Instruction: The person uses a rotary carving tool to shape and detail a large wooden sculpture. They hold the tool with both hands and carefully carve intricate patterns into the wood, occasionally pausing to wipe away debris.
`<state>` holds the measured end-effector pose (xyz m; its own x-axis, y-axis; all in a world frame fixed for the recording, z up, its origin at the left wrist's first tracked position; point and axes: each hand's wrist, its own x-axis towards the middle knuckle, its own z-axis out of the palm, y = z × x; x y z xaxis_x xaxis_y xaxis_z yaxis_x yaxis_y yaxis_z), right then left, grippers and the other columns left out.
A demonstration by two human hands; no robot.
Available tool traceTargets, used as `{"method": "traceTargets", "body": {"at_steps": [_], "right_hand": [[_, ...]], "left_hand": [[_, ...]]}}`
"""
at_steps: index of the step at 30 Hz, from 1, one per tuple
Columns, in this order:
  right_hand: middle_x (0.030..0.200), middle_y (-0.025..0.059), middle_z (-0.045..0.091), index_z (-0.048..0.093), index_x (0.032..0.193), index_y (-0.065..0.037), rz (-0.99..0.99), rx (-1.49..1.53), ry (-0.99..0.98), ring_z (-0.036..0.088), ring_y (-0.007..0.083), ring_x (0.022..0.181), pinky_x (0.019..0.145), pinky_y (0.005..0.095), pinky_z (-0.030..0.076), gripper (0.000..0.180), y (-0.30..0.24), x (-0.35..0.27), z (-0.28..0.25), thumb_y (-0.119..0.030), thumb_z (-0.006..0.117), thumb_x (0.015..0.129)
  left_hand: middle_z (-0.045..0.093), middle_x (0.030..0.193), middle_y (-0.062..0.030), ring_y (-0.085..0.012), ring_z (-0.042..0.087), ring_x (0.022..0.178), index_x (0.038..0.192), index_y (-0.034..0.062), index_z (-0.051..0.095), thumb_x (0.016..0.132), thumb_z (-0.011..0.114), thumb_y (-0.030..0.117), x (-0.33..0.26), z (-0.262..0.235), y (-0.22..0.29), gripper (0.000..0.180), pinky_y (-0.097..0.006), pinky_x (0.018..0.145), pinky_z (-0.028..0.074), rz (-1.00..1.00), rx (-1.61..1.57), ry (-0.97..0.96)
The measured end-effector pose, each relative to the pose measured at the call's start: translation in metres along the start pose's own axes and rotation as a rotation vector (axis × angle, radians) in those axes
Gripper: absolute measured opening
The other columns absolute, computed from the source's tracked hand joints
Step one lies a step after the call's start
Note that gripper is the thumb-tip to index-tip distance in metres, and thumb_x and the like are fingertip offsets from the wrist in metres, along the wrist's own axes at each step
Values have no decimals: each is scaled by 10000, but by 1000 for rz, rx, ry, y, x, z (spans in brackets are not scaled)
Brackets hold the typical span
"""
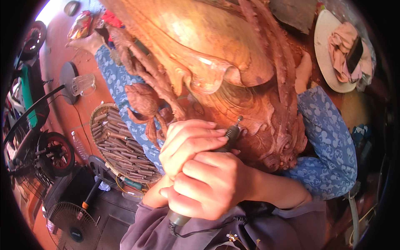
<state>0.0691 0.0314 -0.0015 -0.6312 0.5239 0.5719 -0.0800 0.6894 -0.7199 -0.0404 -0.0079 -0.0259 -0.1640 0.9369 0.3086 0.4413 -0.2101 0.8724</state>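
Left hand (187, 143), right hand (208, 183) gripping grinder (233, 133) | carving (204, 46) ahead | basket (104, 107) left, hat (323, 48) right

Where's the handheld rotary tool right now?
In the head view, just below centre, the rotary tool is gripped by the left hand and right hand, near the carved wood.

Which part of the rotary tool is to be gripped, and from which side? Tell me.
Likely best: grip the rotary tool by its thick body, from the person's side, since the round tip points away; stay forward of the rear end, where the cord leaves.
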Motion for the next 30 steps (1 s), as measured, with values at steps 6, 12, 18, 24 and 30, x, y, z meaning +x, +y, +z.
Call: {"method": "traceTargets", "body": {"at_steps": [6,12,18,24,30], "right_hand": [[631,11,449,485,612,-95,8,22,78,495,151,615,511,271,384,157,7,-2,6,-179,605,668],[626,10,442,479,613,-94,28,40,75,489,150,601,503,271,385,156,8,-4,4,-173,601,669],[636,15,462,484,626,-89,74,13,27,518,158,613,507,273,400,175,6,-8,-8,-155,633,690],[643,21,469,488,630,-82,72,8,68,515,160,619,512,278,413,160,12,-6,-2,-168,618,666],[636,16,450,484,611,-94,39,34,155,495,153,612,511,275,407,153,16,-1,13,-190,600,634]], "left_hand": [[692,776,-80,-216,655,795,813,33,720,693,577,369,2,1,3,384,-404,858,476,67,356,11],[671,775,-53,-194,643,791,805,53,730,684,585,360,1,4,9,360,-407,866,471,-10,394,3],[663,762,-57,-193,635,799,829,53,747,679,557,359,0,13,7,390,-397,893,454,5,335,-36],[658,746,-57,-196,635,795,795,50,745,660,542,369,4,12,0,402,-403,888,460,16,382,-27],[661,737,-41,-189,637,759,809,57,736,659,579,380,12,2,2,389,-405,847,481,20,424,-43]]}}
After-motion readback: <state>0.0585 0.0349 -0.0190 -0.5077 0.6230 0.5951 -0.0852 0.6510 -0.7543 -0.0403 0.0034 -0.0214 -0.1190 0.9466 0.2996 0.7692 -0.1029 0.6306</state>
